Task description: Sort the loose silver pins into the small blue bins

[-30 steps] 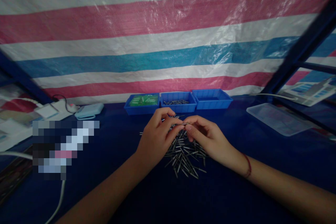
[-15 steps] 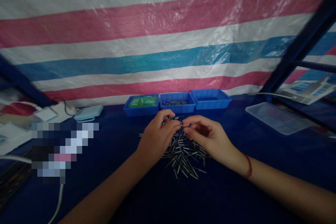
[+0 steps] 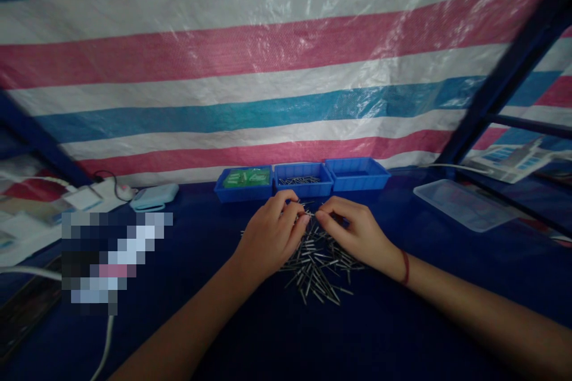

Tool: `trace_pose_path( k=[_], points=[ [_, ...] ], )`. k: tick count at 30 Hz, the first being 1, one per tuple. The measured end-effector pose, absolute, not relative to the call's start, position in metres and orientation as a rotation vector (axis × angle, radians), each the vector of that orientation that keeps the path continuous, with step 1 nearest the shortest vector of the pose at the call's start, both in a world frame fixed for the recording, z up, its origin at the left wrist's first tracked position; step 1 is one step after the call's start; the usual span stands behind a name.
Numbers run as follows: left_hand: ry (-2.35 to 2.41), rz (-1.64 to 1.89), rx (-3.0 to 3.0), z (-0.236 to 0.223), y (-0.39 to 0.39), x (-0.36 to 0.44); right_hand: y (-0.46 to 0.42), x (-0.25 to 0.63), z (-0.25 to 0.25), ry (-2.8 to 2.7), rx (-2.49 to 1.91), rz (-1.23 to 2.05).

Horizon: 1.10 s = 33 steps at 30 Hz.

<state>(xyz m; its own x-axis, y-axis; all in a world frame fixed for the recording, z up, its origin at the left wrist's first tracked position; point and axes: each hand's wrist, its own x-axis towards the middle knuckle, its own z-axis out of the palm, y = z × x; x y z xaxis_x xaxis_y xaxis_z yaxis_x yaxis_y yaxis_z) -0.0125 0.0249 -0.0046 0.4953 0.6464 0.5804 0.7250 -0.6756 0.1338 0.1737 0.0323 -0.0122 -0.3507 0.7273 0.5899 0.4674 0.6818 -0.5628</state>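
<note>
My left hand [image 3: 272, 235] is closed in a pinch over the pile, with a small metal pin [image 3: 310, 213] at its fingertips. Facing it, the thumb and forefinger of my right hand [image 3: 355, 227] pinch together at the other end of that pin. Beneath both hands spreads a loose pile of slim metal pins [image 3: 319, 283], which look like blind rivets. Part of the pile is hidden behind my left hand and fingers.
Three blue bins stand in a row behind the pile: the left bin [image 3: 243, 195] holds green packets, the middle bin [image 3: 304, 190] metal pins, and the right bin [image 3: 357, 183] shows a bare floor. A clear plastic lid [image 3: 465, 205] lies right; a light-blue case [image 3: 155, 196] lies left.
The view has tilted slightly upward. My hands stay close together over the pile; the left fingers have curled in more and the right fingers have drawn closer together.
</note>
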Motion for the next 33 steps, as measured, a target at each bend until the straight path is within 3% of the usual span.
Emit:
trace_pose_path(
  k=[6, 15, 27, 33],
  points=[
    [-1.331, -0.741, -2.546, -0.011, 0.037, -0.025, 0.082, 0.167, 0.001, -1.906, -1.08, 0.067],
    [-1.302, -0.614, -2.634, -0.018, 0.041, -0.031, 0.12, 0.16, 0.012, -2.038, -1.137, -0.041],
    [-1.224, -0.588, -2.781, -0.024, 0.039, -0.005, 0.082, 0.235, -0.044, -2.003, -1.292, 0.209],
    [-1.259, -0.611, -2.793, -0.023, 0.044, 0.004, 0.086, 0.233, -0.046, -1.983, -1.306, 0.302]
  ],
)
